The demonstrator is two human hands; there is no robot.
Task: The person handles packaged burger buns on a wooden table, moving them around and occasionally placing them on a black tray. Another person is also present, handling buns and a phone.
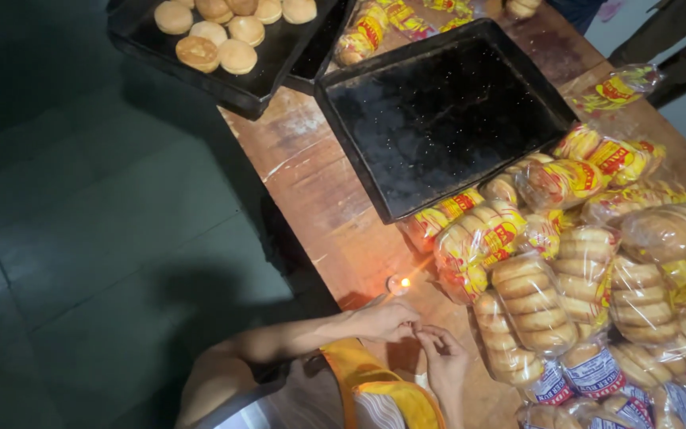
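My left hand (387,322) and my right hand (444,357) meet fingertip to fingertip at the near edge of the wooden table (319,199). The fingers of both are curled inward. Whatever sits between them is too small and dim to make out. Just beyond my left hand a small candle (398,284) burns on the table top. To the right of my hands lies a heap of bagged buns (533,306) in clear plastic, some with red and yellow print. An orange and yellow garment (375,389) covers my front at the bottom.
An empty black baking tray (446,111) lies in the middle of the table. Another black tray (224,79) holding several loose buns (220,36) overhangs the far left edge. More bagged buns (375,24) lie at the back. A dark tiled floor (81,238) is to the left.
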